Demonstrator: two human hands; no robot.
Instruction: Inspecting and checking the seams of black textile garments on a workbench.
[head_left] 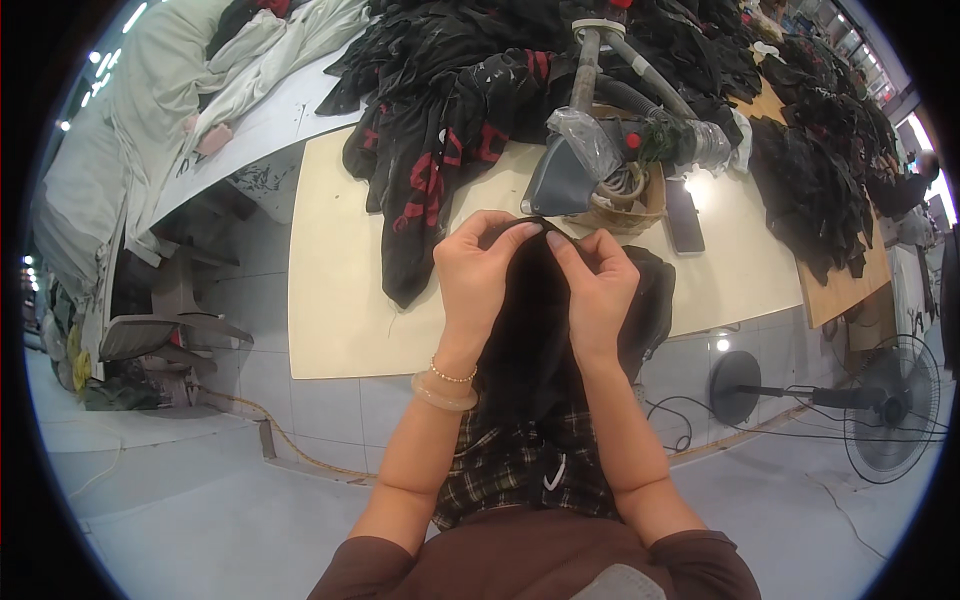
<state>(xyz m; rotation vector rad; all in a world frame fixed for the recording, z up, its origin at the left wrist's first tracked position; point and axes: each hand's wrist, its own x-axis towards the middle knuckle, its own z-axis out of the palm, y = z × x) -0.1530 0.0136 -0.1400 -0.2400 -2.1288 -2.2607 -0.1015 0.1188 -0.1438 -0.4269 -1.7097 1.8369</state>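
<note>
Black fabric [535, 320] hangs pinched in the left hand [472, 275] and right hand [602, 290], close together, across the near edge of the cream bench [335, 320]; farther back, a smartphone [685, 220] lies beside a basket [640, 208].

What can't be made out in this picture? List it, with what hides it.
All in the head view:
Some fingers of the left hand and right hand: tucked behind the black cloth.
Basket contents: partly behind the grey hood.
Distant person: too small, blurred.
Brown shirt: cut off by the lower edge.
</note>
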